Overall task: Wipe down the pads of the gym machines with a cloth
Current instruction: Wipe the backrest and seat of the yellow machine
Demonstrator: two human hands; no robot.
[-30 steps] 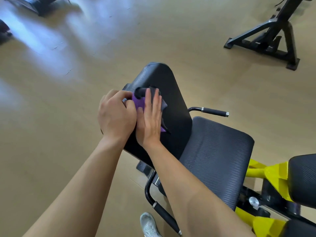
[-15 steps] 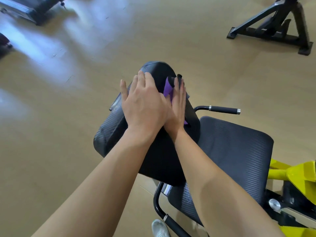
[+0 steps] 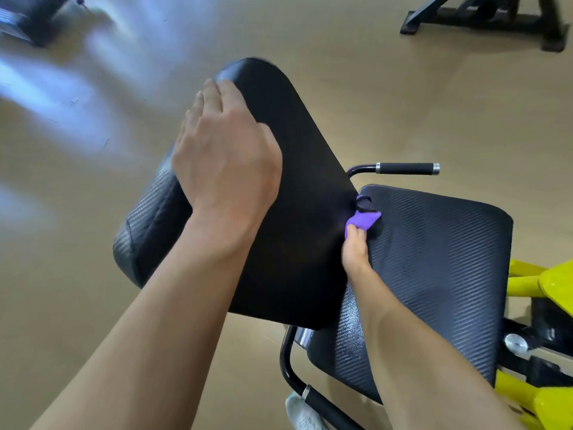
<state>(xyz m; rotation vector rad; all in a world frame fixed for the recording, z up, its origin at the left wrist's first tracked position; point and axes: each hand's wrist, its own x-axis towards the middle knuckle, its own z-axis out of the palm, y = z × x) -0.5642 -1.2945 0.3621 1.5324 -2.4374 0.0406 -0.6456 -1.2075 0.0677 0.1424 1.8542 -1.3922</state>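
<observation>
The left hand (image 3: 226, 156) and right hand (image 3: 355, 252) are bare, and so are both arms (image 3: 139, 321). One foot wears a pale, whitish shoe (image 3: 302, 411) with a rounded toe.

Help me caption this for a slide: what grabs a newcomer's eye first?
The big black back pad fills the centre, with the left hand resting on its upper left edge. At its lower right, beside the seat pad, the right hand pinches a bright purple cloth.

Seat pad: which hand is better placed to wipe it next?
Right, probably. The right hand pinches the purple cloth at the edge of the seat pad; the left hand rests bare on the back pad.
</observation>
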